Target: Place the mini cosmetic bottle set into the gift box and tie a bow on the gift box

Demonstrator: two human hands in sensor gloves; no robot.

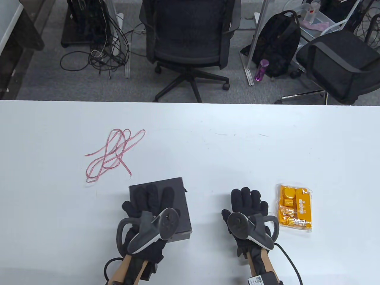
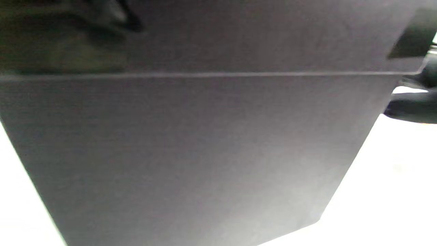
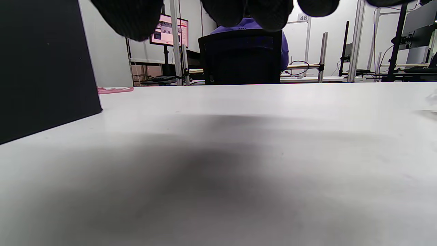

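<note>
The left hand lies flat on the lid of the dark gift box near the front of the white counter, its grip released, fingers straight and spread. The right hand rests palm down on the counter beside the box, grip also released and holding nothing. The orange mini cosmetic bottle set, in clear wrap, lies just right of that hand. A pink ribbon sits loosely tangled beyond the box, to its left.
</note>
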